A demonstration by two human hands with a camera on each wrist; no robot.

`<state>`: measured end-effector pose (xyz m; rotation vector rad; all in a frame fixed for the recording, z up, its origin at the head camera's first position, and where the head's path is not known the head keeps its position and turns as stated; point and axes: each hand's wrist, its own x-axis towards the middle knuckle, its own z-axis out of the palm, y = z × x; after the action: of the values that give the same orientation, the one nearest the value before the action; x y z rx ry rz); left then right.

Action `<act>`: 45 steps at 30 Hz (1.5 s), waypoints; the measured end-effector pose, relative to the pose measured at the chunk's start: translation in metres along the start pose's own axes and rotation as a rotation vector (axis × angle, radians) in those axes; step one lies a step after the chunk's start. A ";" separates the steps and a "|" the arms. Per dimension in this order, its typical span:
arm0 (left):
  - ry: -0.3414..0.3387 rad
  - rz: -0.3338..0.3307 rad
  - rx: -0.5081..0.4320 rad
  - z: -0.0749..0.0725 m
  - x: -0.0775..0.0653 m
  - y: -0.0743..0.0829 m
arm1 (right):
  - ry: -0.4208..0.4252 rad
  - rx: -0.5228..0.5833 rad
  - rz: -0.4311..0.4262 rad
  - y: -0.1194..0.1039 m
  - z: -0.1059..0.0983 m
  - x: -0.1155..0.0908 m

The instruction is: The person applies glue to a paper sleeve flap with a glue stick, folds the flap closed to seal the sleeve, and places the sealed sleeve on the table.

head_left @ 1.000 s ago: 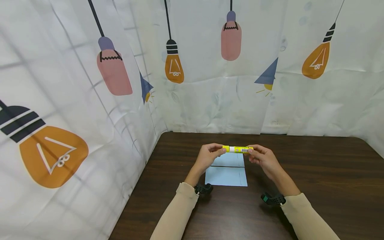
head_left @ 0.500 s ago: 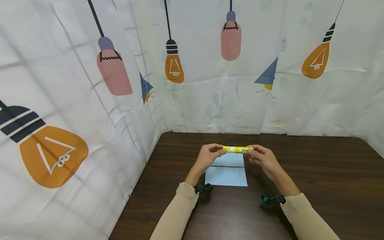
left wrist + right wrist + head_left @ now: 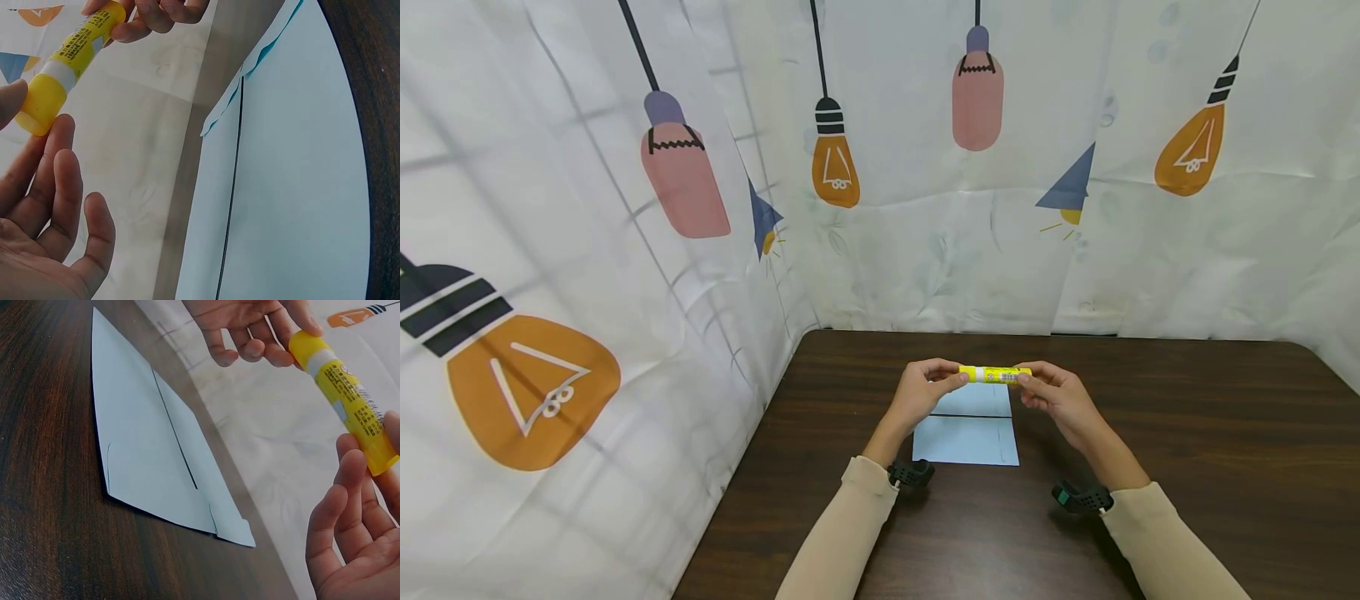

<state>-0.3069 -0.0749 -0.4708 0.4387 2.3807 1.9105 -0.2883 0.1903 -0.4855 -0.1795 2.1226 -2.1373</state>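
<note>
A yellow glue stick (image 3: 996, 375) with a white band is held level above the light blue paper (image 3: 966, 440). My left hand (image 3: 917, 390) pinches its yellow cap end between thumb and fingertips. At the other end, the thumb and fingers of my right hand (image 3: 1060, 400) pinch the labelled barrel. In the left wrist view the cap (image 3: 44, 103) sits against the white band. The right wrist view shows the printed label (image 3: 350, 394) and my right fingers under the barrel's end. A dark line crosses the paper, and its right edge has narrow flaps.
The paper lies on a dark brown wooden table (image 3: 1210, 433). Behind and to the left hangs a white curtain (image 3: 910, 267) printed with lamps and bulbs. Each wrist wears a black strap (image 3: 912, 473) beside a beige sleeve (image 3: 842, 533).
The left hand and the glue stick's cap end have shifted very slightly to the right. The right hand stays almost still, and the paper has not moved.
</note>
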 end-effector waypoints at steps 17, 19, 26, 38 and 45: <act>-0.001 0.019 0.015 0.000 0.001 -0.002 | -0.017 -0.005 -0.009 0.001 0.000 0.000; -0.002 0.029 0.016 0.000 0.000 -0.001 | -0.017 -0.011 -0.009 0.001 0.000 0.000; -0.006 0.039 0.026 0.000 -0.001 0.000 | -0.019 -0.024 -0.019 0.002 0.000 -0.001; -0.010 0.049 0.012 -0.001 -0.001 -0.002 | -0.018 -0.012 -0.030 0.005 0.001 -0.001; -0.011 0.036 0.000 -0.001 -0.001 -0.001 | -0.008 -0.017 -0.029 0.004 0.002 -0.001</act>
<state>-0.3066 -0.0759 -0.4717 0.4942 2.3823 1.9170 -0.2872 0.1880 -0.4899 -0.2209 2.1474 -2.1314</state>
